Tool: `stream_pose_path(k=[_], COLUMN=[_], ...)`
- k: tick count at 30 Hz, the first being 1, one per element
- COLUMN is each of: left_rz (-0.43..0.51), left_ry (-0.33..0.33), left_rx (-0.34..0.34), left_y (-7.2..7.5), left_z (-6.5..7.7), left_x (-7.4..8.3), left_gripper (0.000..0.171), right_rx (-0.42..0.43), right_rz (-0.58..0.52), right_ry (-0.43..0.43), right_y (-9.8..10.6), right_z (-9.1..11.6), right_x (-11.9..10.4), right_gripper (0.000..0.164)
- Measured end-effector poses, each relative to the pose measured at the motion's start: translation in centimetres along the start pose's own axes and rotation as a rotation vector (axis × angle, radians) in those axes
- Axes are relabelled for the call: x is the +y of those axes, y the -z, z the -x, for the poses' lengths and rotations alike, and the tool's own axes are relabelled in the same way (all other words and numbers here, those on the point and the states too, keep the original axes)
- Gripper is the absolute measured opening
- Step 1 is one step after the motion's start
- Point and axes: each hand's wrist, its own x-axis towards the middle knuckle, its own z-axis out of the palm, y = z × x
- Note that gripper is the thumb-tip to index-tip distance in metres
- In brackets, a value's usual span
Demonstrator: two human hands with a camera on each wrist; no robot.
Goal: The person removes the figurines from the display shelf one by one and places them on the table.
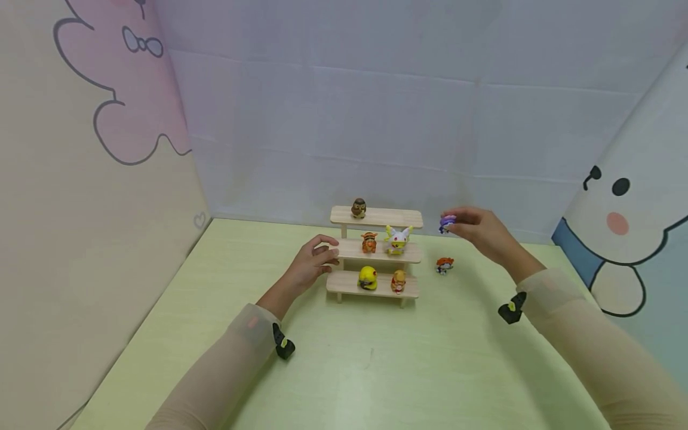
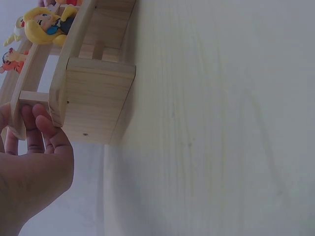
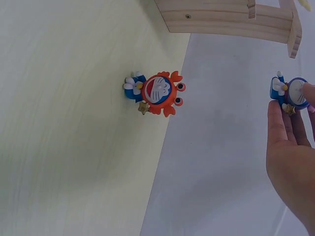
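Note:
My right hand (image 1: pixel 480 232) pinches a small blue-and-white cartoon cat figurine (image 1: pixel 447 224) with a purple-pink top. It is held in the air, right of a three-tier wooden display shelf (image 1: pixel 350 285). At the shelf's left side, my left hand (image 1: pixel 307 267) grips the end of the middle board; its curled fingers (image 2: pixel 33 130) show below the wood in the left wrist view. Beneath the right hand, a similar figurine in an orange crab hat (image 3: pixel 158 92) is on the table, apart from the shelf.
An owl figurine (image 1: pixel 358 208) is on the top board. The middle board bears a tiger figurine (image 1: pixel 369 243) and a white-and-yellow figurine (image 1: pixel 397 240). On the lowest are a yellow-hooded figurine (image 1: pixel 368 278) and an orange-yellow bear figurine (image 1: pixel 398 281). A pale wall (image 1: pixel 387 131) stands behind.

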Motion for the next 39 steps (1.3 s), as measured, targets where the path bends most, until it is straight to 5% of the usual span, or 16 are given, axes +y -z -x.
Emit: stream_pose_path(k=[11,20,39], left_rz=[-0.007,0.001,-0.005], left_ry=[0.0,0.002,0.003], left_rx=[0.007,0.008,0.015], left_y=[0.0,-0.1,-0.1], left_z=[-0.1,0.0,0.0], left_x=[0.0,0.1,0.0], left_gripper=[0.019,0.019,0.02], right_rx=[-0.013,0.009,-0.005], right_rz=[-0.088,-0.029,-0.102], right_ry=[0.002,-0.018,-0.062], right_y=[0.9,1.5,2.2], right_z=[0.9,1.7,2.9], right_x=[2.5,4.5,7.7], right_gripper=[0.046,0.047,0.048])
